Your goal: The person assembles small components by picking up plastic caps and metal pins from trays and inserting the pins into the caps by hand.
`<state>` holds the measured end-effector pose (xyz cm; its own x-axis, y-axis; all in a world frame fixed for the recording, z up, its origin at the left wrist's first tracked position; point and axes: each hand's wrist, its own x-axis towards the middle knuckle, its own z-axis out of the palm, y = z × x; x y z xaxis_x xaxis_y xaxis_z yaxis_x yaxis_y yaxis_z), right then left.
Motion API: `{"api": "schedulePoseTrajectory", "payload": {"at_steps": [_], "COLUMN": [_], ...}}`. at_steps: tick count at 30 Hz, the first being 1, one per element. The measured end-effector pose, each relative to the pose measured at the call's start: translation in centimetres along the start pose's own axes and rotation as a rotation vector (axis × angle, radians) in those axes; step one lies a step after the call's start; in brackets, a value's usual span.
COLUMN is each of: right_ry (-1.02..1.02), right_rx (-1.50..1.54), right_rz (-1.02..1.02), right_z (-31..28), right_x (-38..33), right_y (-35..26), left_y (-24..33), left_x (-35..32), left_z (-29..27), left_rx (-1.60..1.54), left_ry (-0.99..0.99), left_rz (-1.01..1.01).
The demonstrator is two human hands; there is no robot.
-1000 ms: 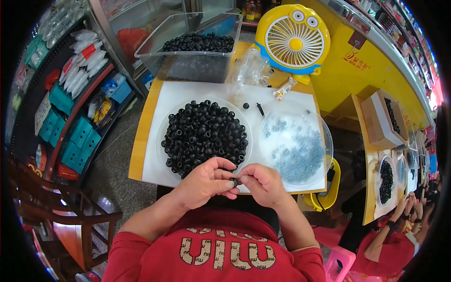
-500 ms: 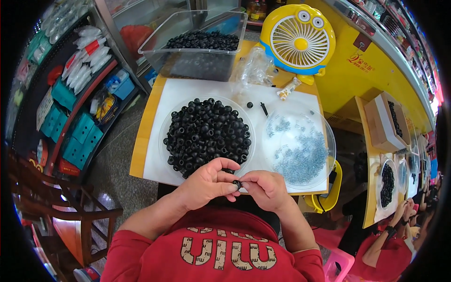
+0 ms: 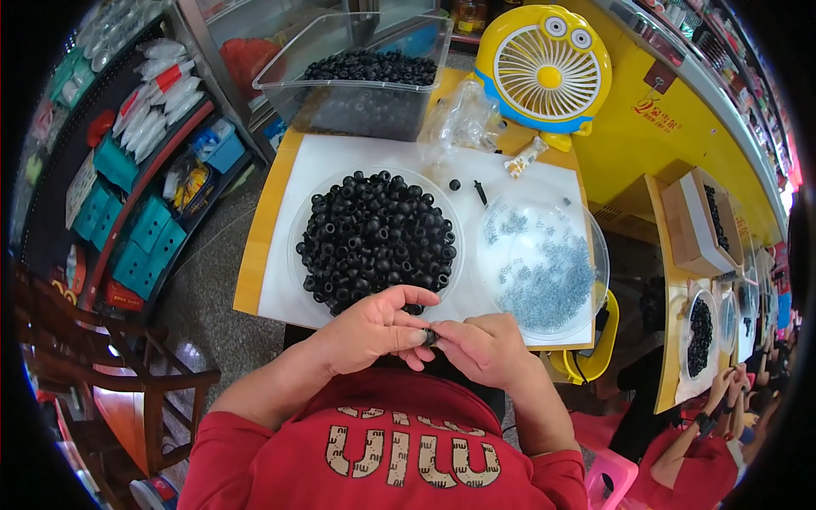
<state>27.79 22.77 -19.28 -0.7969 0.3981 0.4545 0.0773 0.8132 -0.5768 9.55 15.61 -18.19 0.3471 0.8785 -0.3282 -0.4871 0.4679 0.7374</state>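
Observation:
My left hand [image 3: 374, 334] is closed in a pinch on a small round black hollow piece [image 3: 431, 337], held just past the table's near edge. Pressed against that piece from the right are the thumb and forefinger of my right hand [image 3: 486, 348]; whether something else is between them is hidden. Beyond my left hand, a clear round tray [image 3: 297, 276] bears a heap of similar black hollow pieces [image 3: 374, 234]. To the right, another clear round tray [image 3: 602, 285] has many tiny bluish-silver pieces [image 3: 548, 293] that look like springs.
At the back of the table [image 3: 255, 263] stand a clear bin [image 3: 357, 110] of black pieces and a yellow fan [image 3: 544, 76]. A plastic bag [image 3: 463, 119] lies between them. Right of the table is a yellow bucket [image 3: 605, 344]; other people work at a second table [image 3: 671, 340].
My right fingertips have shifted slightly over the small black piece, which is now more covered. Both hands stay in nearly the same place, and the view has moved a little.

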Motion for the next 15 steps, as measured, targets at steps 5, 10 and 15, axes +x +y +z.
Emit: {"api": "schedulePoseTrajectory", "payload": {"at_steps": [5,10,15], "right_ry": [-0.019,0.014,0.033], "right_rx": [0.022,0.220,0.208], "right_rz": [0.000,0.072,0.050], "right_z": [0.43,0.56,0.33], "right_x": [-0.44,-0.21,0.02], "right_y": [-0.14,-0.23,-0.81], "left_y": [-0.18,0.06,-0.49], "left_x": [-0.27,-0.51,-0.48], "left_z": [-0.38,0.24,-0.34], "left_rx": [-0.021,0.147,-0.229], "left_ry": [-0.037,0.002,-0.092], "left_rz": [-0.054,-0.002,-0.072]}}
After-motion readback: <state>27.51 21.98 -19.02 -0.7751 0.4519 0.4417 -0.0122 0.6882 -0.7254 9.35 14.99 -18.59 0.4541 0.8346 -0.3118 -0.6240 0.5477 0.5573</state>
